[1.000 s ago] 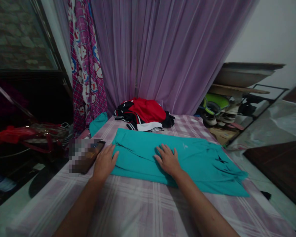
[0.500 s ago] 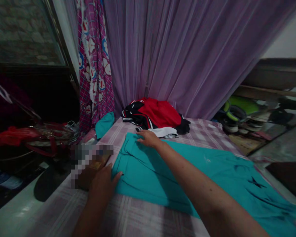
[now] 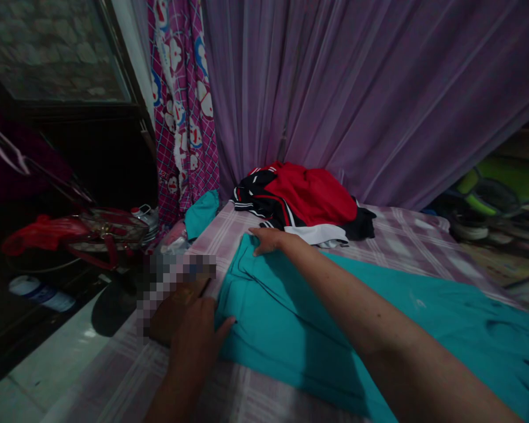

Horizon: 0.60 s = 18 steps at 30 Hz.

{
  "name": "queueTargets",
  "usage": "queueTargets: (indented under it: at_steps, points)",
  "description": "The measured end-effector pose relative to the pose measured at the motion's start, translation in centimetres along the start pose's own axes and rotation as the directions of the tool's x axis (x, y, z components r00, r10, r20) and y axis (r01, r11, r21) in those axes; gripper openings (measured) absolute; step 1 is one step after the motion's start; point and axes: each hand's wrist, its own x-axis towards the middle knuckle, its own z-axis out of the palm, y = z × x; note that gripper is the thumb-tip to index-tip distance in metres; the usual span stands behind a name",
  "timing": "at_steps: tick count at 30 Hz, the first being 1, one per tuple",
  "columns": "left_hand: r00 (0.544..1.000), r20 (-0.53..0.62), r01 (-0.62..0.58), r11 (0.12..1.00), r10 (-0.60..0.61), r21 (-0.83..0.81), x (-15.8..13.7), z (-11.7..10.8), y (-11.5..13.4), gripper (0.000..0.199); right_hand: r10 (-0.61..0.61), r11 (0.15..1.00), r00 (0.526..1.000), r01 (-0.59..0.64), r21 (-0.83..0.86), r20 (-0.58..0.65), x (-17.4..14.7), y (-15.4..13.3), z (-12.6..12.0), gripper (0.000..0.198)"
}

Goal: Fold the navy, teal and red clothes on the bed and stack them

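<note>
A long teal garment (image 3: pixel 300 317) lies across the bed, with creased layers at its left end and dark printed marks toward the right. My right hand (image 3: pixel 268 239) reaches over it to the far left corner, its fingers and thumb closed on the cloth there. At the near left end, my left hand (image 3: pixel 196 338) rests by the garment's edge. Its thumb is stretched out over the teal cloth, away from the fingers. A brown flat object (image 3: pixel 171 311), partly blurred out, lies just beyond the left hand.
Red and black clothing (image 3: pixel 308 194) with white trim is heaped at the back of the plaid bedsheet (image 3: pixel 405 235). Purple curtains (image 3: pixel 357 88) hang behind. A smaller teal cloth (image 3: pixel 203 214) lies at the bed's left edge. On the floor side stands a bicycle (image 3: pixel 108 241) near a bottle (image 3: pixel 42 294).
The view has turned a little, so things appear shifted to the right. My right hand has come closer to the garment's far left corner. The left hand stays at the near edge.
</note>
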Motion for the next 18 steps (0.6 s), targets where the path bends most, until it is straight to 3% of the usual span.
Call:
queueTargets:
  at_steps: [4,7,9,13,18]
  points:
    - [0.990,0.097,0.106,0.994,-0.102,-0.031,-0.3,-0.4,0.4,0.040,-0.042,0.991,0.999,0.044,-0.127,0.022,-0.4,-1.0,-0.9,0.070]
    - [0.980,0.120,0.169,0.984,-0.161,-0.055,-0.2,-0.8,0.4,0.057,-0.094,0.973,0.995,0.084,-0.217,-0.037,-1.6,-1.6,-1.5,0.046]
    - [0.981,0.125,0.157,0.986,-0.150,-0.048,-0.2,-0.8,0.3,0.054,-0.154,0.950,0.983,0.120,-0.288,-0.096,-2.7,-1.8,-2.0,0.040]
    - [0.995,0.061,0.086,0.988,-0.079,-0.126,-0.5,-0.8,0.5,0.037,-0.175,0.939,0.974,0.122,-0.322,-0.142,-5.4,-1.7,-3.7,0.038]
    - [0.996,-0.086,-0.005,0.989,-0.007,-0.149,-2.7,-3.0,3.3,0.026,-0.121,0.982,0.953,0.073,-0.177,-0.278,-9.9,0.5,-6.6,0.062]
